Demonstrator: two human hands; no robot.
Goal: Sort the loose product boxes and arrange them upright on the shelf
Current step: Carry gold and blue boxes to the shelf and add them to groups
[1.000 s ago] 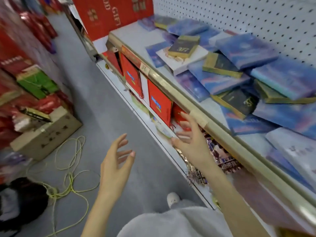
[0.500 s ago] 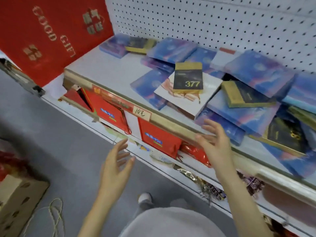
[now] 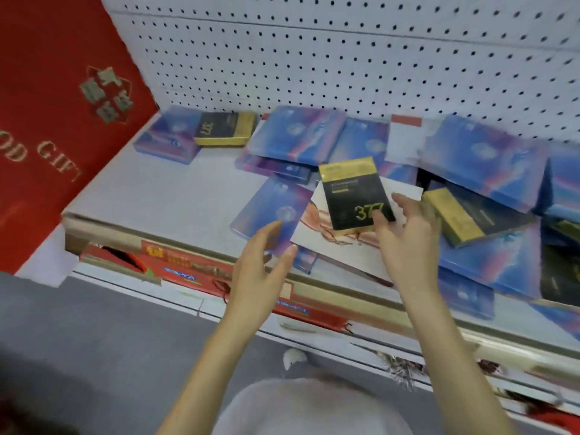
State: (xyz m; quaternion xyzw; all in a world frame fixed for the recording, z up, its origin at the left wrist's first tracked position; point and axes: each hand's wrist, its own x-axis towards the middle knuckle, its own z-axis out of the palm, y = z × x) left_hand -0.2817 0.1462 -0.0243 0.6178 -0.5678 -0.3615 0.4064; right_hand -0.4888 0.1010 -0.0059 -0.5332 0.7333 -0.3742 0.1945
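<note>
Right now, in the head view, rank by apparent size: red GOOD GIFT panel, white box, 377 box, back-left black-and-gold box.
1. red GOOD GIFT panel
2. white box, partly covered
3. 377 box
4. back-left black-and-gold box: it lies farther away, so its rank against the 377 box is unsure.

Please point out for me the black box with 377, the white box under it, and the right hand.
black box with 377 [image 3: 348,193]: head view, black front above the number.
white box [image 3: 348,262]: head view, bare near part.
right hand [image 3: 408,240]: head view, back of hand.
</note>
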